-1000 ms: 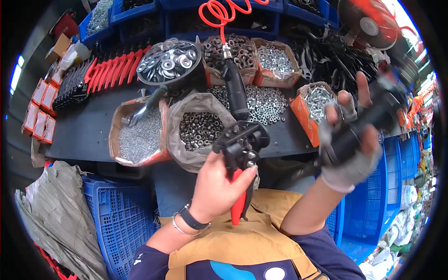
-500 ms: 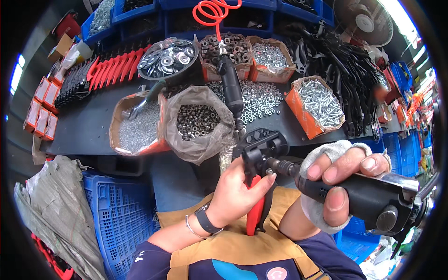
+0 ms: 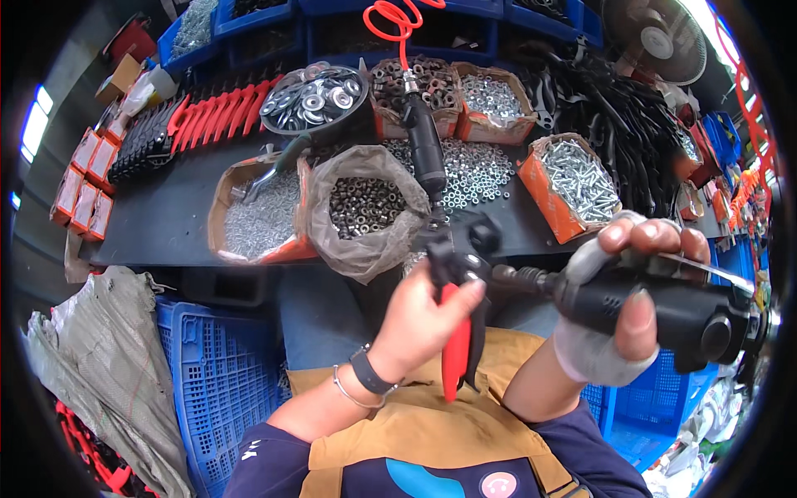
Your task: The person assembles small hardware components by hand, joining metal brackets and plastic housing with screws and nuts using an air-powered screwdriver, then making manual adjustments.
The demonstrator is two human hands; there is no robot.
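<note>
My left hand [image 3: 413, 322] is closed around a hand tool with one red and one black handle [image 3: 456, 353]; its black head, blurred, points up over the bench edge. In my partly gloved right hand [image 3: 635, 330] lies a black power screwdriver [image 3: 677, 311], gripped around its body and held level. Its bit end faces the tool's head from the right, with a small gap between them. A second black screwdriver [image 3: 427, 145] hangs upright from a red coiled hose, its lower end just behind the tool's head.
On the bench [image 3: 158, 220] stand a bag of dark nuts [image 3: 365, 206], a box of small screws [image 3: 259, 220], a box of bolts [image 3: 579, 178] and a bowl of washers [image 3: 315, 100]. Loose nuts [image 3: 477, 174], red handles [image 3: 220, 112] and black handles [image 3: 618, 124] lie behind. A blue crate [image 3: 217, 373] stands at left.
My right hand has drawn the screwdriver to the right, away from the tool's head. Its fingers have loosened a little. The tool in my left hand has turned slightly.
</note>
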